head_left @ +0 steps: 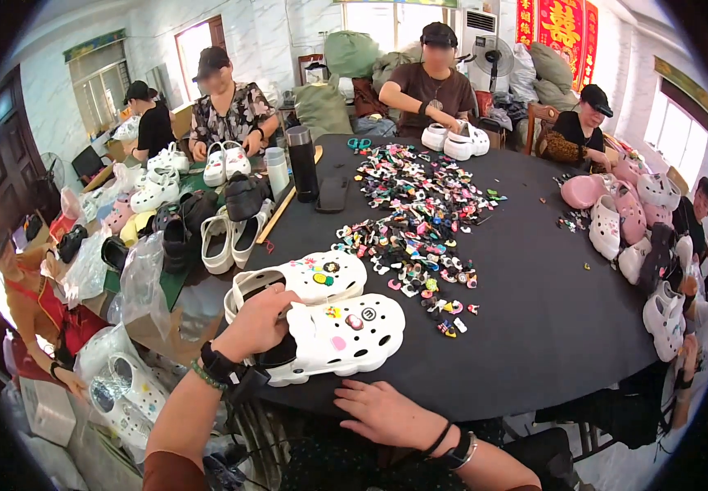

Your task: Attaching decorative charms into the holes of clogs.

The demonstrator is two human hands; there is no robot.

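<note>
A pair of white foam clogs lies before me on the black-covered table, toes to the right. The near clog [374,348] and the far clog [276,280] both carry colourful shoe charms on their perforated toes. My left hand [262,325] grips the near clog at its foot opening, fingers bent over the edge and partly hidden inside. My right hand [391,416] lies at the table's front edge, fingers stretched out and holding nothing, just below the near clog. Beyond the clogs spreads a heap of small colourful shoe charms [419,233].
A black bottle [301,164], a white tumbler [275,172] and a dark phone [333,195] stand or lie at the left. White and pink clogs [606,225] crowd the right edge. More shoes [216,245] fill the left table. Several people sit around, some handling clogs.
</note>
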